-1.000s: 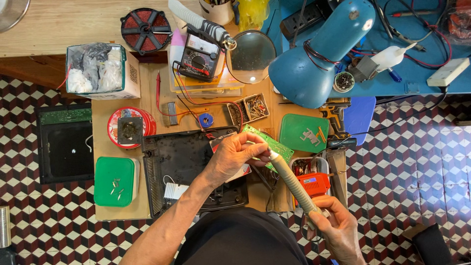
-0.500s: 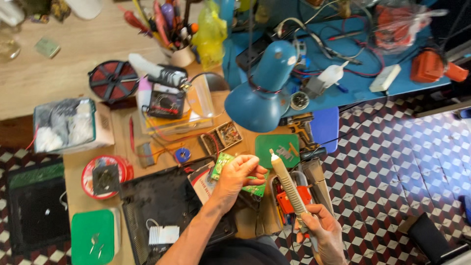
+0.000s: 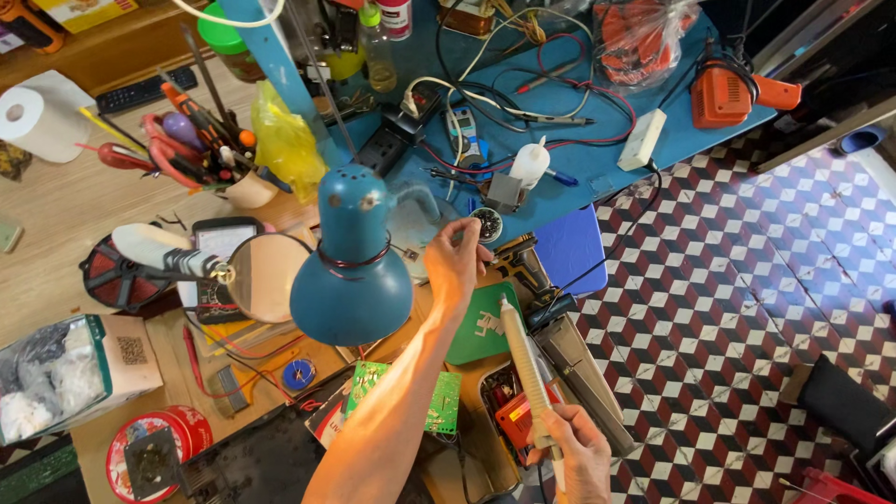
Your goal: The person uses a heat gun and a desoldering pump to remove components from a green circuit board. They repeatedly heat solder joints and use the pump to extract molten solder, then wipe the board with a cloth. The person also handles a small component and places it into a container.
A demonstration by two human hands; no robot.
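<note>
Left hand (image 3: 457,261) pinches a small round solder spool (image 3: 486,224); right hand (image 3: 577,457) grips the cream soldering iron (image 3: 525,373), whose tip could burn the left forearm.

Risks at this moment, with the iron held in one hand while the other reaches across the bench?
1. The right hand holds the soldering iron tip-up near the reaching forearm: a burn seems possible.
2. The left hand reaches to a small round tin among loose cables; snagging them looks likely.
3. The blue lamp crowds the reach.

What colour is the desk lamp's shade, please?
The lamp shade is blue, clearest in the head view.
</note>
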